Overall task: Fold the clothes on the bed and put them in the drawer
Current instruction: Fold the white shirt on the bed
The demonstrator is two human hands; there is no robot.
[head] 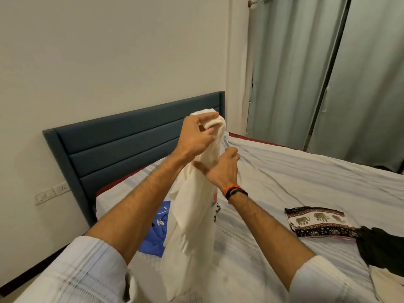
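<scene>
The left hand (196, 134) holds a cream-white garment (192, 215) up above the bed (284, 178), its fingers (208, 119) curled round a bunched top edge, and the cloth hangs down in a long twisted column between the forearms. The right hand (225, 169) sits lower against the cloth with fingers curled; whether it pinches a fold or only touches cannot be told, since the fabric hides the fingertips. The main risk is that the garment stays twisted: if the right hand catches the wrong layer, spreading it will give a crooked, lumpy fold. The single bunched grip up top could also slip, dropping the cloth onto the blue garment (157, 232) lying on the bed just beneath, tangling the two. Its hanging tail could drag that blue piece along as well. The folded elephant-print cloth (319, 221) and the black garment (380, 246) lie well apart to the right, probably safe from a wide shake. No drawer is in view.
</scene>
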